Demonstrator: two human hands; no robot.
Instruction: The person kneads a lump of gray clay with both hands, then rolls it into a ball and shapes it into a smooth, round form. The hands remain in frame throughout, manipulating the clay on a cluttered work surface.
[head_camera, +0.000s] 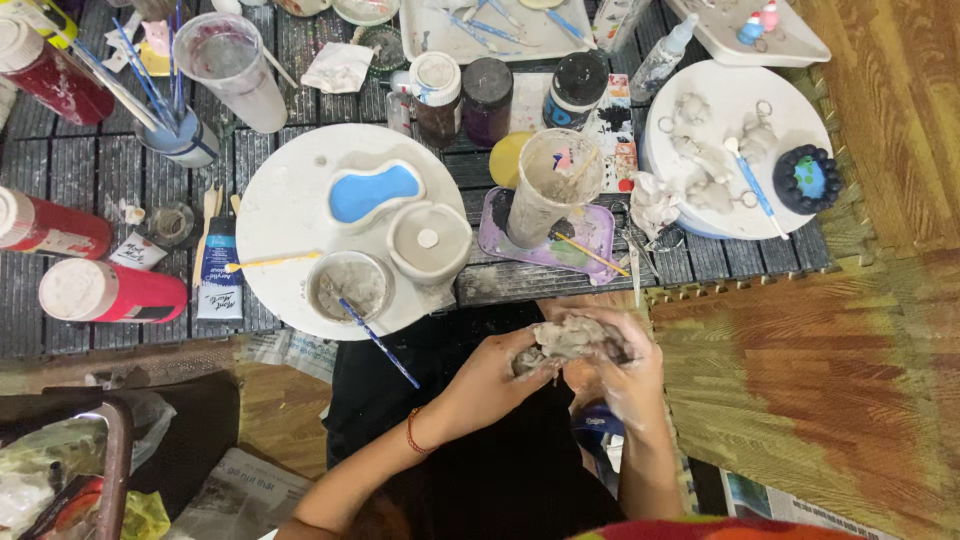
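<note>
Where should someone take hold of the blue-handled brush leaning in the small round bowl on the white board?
Probably by the free end of the blue-handled brush, coming from the person's side. Its bristle end sits in the small round bowl, while the handle slants out over the white board rim toward the left hand, clear of other things.

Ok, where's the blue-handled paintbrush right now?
In the head view, left of centre: the blue-handled paintbrush leans out of the small grey-water cup on the round white board.

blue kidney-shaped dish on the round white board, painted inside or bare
Painted: the dish has a blue inside and a white rim, lying flat on the round board.
</note>
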